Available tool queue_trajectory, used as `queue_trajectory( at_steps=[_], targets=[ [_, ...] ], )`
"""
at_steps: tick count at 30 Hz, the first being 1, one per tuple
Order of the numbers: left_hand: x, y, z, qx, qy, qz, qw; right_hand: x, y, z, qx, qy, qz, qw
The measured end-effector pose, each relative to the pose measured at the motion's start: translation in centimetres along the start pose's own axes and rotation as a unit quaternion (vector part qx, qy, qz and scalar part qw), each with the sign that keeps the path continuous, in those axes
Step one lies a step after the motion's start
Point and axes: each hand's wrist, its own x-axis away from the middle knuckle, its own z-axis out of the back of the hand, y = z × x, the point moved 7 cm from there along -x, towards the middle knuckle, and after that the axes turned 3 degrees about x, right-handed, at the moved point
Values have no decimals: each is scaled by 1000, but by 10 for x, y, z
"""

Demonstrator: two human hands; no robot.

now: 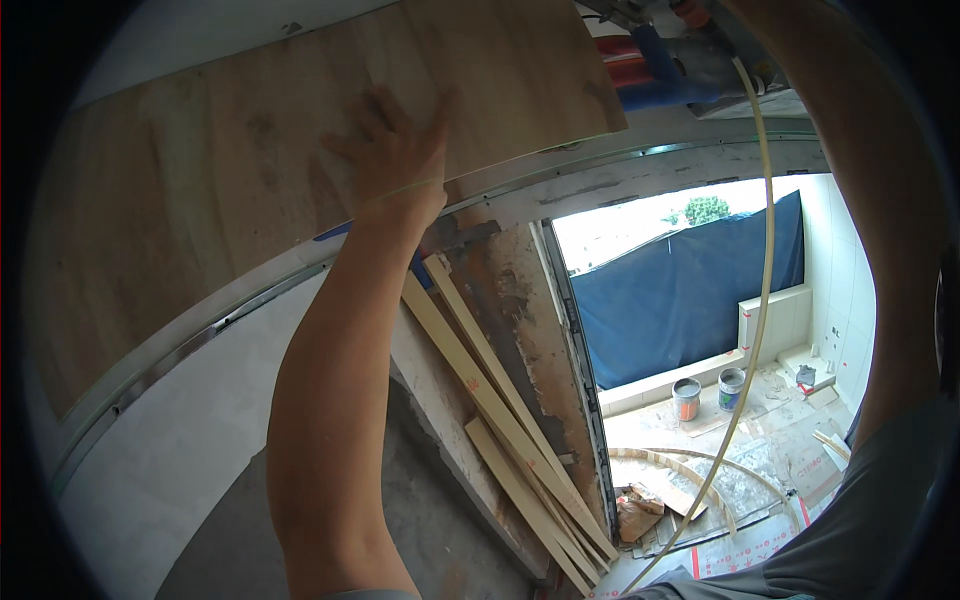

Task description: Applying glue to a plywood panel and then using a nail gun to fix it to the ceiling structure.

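My left hand (390, 160) lies open with its fingers spread against a broad plywood panel (200, 150) overhead. The panel spans the upper left, its lower edge along a metal strip (510, 187). From the right side my right forearm (850, 110) rises to the top edge, where the hand is cut off. Close to that wrist are a metal tool part with an orange-red piece (690, 12) and a pale yellow hose (768, 200) hanging down. Red and blue tool-like things (665, 75) lie beside the panel's right end; their kind is unclear.
Several long wooden strips (500, 400) lean below my left arm beside a rough wall edge. Through the opening stand two paint cans (687, 398) (731, 385), a dark blue sheet (680, 300), curved wooden pieces (690, 465) and a brown paper bag (638, 512).
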Motion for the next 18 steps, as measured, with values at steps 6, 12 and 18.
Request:
queue_trajectory(
  at_steps=[6, 12, 18],
  targets=[
    [-3, 5, 18, 54, 35, 2, 998, -39, -47, -19, 486, 156, -86, 856],
    [-4, 2, 6, 44, 19, 10, 999, -65, -61, -44, 450, 137, -139, 872],
    [-2, -5, 23, 46, 43, 6, 998, -91, -57, -41, 527, 142, -92, 833]
  ],
)
